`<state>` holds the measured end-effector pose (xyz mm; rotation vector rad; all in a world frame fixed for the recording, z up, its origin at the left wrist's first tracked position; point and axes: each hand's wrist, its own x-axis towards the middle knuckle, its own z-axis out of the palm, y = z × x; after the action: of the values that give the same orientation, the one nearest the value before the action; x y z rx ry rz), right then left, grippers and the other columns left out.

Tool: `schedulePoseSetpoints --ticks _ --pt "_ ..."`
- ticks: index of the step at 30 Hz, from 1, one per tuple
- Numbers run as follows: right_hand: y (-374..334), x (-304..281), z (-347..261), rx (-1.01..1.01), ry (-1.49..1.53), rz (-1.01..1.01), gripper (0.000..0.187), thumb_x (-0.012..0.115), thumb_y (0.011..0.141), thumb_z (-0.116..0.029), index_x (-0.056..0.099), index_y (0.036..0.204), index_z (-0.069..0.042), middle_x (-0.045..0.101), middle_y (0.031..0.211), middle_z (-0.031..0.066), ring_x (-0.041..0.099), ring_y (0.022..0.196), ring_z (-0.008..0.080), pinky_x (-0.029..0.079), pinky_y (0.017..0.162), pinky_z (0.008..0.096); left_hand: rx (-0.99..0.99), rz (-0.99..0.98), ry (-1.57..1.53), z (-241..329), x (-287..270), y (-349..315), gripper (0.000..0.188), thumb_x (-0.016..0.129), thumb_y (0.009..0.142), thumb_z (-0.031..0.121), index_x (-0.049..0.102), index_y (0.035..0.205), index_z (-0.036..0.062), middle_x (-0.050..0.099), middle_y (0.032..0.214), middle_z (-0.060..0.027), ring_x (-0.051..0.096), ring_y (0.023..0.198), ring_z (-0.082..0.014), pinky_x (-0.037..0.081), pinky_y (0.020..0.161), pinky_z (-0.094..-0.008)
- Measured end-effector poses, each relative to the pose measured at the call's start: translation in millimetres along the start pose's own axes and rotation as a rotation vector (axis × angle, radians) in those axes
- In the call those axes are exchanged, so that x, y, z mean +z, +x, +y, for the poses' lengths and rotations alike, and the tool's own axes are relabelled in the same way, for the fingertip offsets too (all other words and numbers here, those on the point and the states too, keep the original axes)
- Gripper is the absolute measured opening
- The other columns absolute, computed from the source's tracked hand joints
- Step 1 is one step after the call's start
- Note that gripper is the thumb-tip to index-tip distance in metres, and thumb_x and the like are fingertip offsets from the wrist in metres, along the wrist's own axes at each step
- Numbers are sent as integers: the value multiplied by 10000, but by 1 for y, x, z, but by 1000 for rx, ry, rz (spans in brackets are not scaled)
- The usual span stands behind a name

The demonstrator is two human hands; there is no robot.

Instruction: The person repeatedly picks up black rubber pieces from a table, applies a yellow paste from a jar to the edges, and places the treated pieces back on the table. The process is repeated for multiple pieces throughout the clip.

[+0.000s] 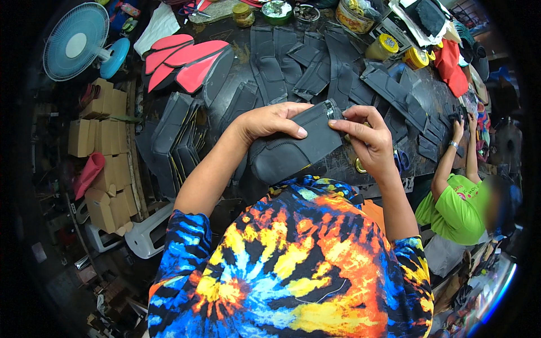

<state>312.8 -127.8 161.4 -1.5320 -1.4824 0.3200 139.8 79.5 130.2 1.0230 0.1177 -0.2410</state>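
Observation:
A flat black leather-like piece (296,147) with a stitched, rounded pocket is held over the near edge of the workbench. My left hand (270,120) grips its upper left edge, thumb lying on top and fingers hidden beneath. At the piece's far right corner, the thumb and a finger of my right hand (369,134) pinch the edge beside a pale, shiny patch. Similar black pieces (304,67) lie in overlapping rows beyond my hands. To the left, a stack of folded black pieces (179,135) with yellow edges stands close to my left forearm.
Red-pink and black cutouts (189,62) lie at the far left of the dark workbench (239,48). Yellow-lidded jars (383,46) and tins stand at the back. A blue fan (76,42) and cardboard boxes (110,121) are left. A co-worker in green (456,208) reaches in at right.

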Motion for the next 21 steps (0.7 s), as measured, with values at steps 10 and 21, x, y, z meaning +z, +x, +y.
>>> schedulePoseSetpoints --ticks 10,21 --pt "-19 9 -3 198 469 8 667 705 840 -26 550 1484 -97 542 1408 137 596 1246 255 441 1065 374 327 495 105 39 -27 -29 623 721 871 129 502 1433 -26 696 1194 -89 687 1002 -144 551 922 -296" --pt "16 39 3 317 684 123 960 669 868 121 142 1652 -50 434 1564 62 563 991 75 491 889 225 754 560 -89 17 21 -31 593 641 974 129 407 1500 -10 546 1453 -175 596 1280 -278 481 1091 -427"
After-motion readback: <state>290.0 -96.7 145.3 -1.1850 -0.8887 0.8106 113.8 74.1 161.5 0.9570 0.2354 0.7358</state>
